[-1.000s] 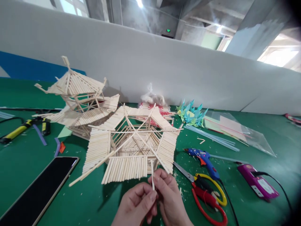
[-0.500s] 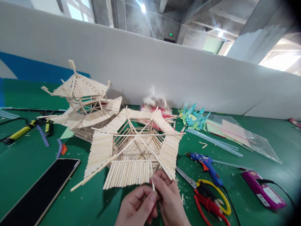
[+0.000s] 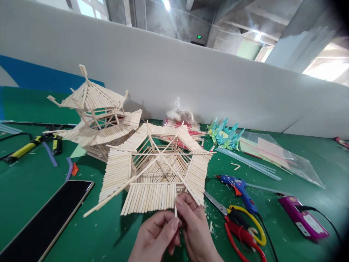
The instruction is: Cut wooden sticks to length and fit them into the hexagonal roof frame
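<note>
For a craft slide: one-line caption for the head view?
Left hand and right hand pinch a thin stick at the near edge of a hexagonal stick roof.

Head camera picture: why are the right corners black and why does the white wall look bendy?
In the head view the wide lens bends the white wall and darkens the right corners; the window at top right glares white; the stick roof casts a soft shadow on the green table; the left hand and right hand pinching the thin stick look sharp.
</note>
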Tool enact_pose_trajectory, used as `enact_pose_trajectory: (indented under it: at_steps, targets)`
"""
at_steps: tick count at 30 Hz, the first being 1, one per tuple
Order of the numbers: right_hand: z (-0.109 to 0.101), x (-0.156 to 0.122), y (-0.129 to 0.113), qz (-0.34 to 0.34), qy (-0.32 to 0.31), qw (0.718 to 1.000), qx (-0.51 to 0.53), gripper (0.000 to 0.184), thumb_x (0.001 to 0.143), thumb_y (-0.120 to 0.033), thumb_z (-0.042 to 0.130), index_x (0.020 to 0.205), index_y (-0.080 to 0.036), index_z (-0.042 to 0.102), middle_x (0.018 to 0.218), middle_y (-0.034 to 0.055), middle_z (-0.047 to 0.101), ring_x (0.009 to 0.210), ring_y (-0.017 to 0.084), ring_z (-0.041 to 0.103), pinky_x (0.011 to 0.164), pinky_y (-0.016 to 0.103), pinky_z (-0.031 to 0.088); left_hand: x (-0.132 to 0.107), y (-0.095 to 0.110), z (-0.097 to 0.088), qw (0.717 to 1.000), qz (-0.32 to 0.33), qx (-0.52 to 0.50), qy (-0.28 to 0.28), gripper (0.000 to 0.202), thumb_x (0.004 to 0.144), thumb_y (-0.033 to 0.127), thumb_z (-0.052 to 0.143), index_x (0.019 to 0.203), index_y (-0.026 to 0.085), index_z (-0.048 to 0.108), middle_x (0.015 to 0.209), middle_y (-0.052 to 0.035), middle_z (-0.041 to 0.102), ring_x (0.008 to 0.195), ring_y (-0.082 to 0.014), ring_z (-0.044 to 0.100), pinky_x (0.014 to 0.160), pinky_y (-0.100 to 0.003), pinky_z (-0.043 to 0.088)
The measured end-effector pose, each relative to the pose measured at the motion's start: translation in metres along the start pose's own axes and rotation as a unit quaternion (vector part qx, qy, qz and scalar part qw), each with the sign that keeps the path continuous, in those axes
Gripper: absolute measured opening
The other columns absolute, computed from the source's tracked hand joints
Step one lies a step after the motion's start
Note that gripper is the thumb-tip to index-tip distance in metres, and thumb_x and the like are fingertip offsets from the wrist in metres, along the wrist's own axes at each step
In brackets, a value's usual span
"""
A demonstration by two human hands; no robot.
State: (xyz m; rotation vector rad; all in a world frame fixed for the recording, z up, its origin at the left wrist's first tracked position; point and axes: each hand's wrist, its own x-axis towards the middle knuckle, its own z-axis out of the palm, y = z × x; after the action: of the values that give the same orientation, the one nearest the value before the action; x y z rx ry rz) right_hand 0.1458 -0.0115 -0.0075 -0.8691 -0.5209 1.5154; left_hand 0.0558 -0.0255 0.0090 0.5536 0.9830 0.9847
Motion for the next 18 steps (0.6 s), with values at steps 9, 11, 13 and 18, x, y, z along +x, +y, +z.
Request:
enact_pose_trajectory:
  at_steps: [9,11,13,18]
  targets:
    - [-0.001,0.002,0.006,0.033,-0.044,0.998,0.037,0.027,0.073,-0.036,0.063,0.062,-0.016,0.05,0.042,-0.0108,0.047,0.022,0.0,0.036,0.023,0.01,0.034,0.003,0.006,0.004,0.999,-0.01,-0.041,-0.016,0.022,0.063,0.034,0.069,0.054,0.014,0.065,0.043,0.0007,0.055,0.041,-0.009,0.043,0.041,-0.02,0.033]
    - [-0.002,0.002,0.005,0.03,-0.047,0.998,0.037,0.027,0.074,-0.035,0.063,0.061,-0.015,0.05,0.042,-0.0107,0.048,0.023,-0.001,0.039,0.026,0.009,0.035,0.002,0.007,0.006,0.999,-0.008,-0.045,-0.011,0.019,0.066,0.029,0.065,0.055,0.014,0.065,0.044,0.0006,0.055,0.043,-0.0095,0.044,0.041,-0.02,0.034]
    - [-0.002,0.003,0.005,0.027,-0.047,0.998,0.032,0.027,0.074,-0.035,0.063,0.061,-0.015,0.05,0.042,-0.0107,0.048,0.024,0.0,0.042,0.027,0.009,0.036,0.001,0.008,0.007,0.999,-0.01,-0.049,-0.007,0.021,0.068,0.026,0.063,0.051,0.013,0.063,0.044,0.0006,0.054,0.043,-0.0096,0.044,0.041,-0.02,0.034]
    - [-0.001,0.004,0.007,0.017,-0.045,0.999,0.017,0.029,0.075,-0.036,0.062,0.06,-0.016,0.048,0.041,-0.0109,0.048,0.023,0.0,0.042,0.028,0.009,0.036,-0.002,0.011,0.009,0.997,-0.03,-0.066,0.016,0.023,0.067,0.026,0.062,0.048,0.014,0.06,0.045,0.0003,0.053,0.043,-0.0093,0.042,0.042,-0.02,0.035]
